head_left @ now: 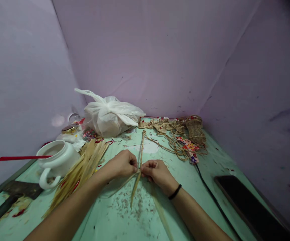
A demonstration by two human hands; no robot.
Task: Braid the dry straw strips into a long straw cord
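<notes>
Across middle of tabletop (102,226): pinching with curled left hand (124,164) and right hand (157,172) at near end of thin braid (142,147), loose strips (135,191) trailing nearer. Could unravel from slackening either pinch; could split strips through uneven tugging.

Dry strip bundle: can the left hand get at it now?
Probably yes: the bundle lies beside the left forearm, its upper end uncovered. The left hand pinches at the lower end of the braid, though, so likely must let go first.

Both hands (160,174) pinch the near end of a braid (142,149)
</notes>
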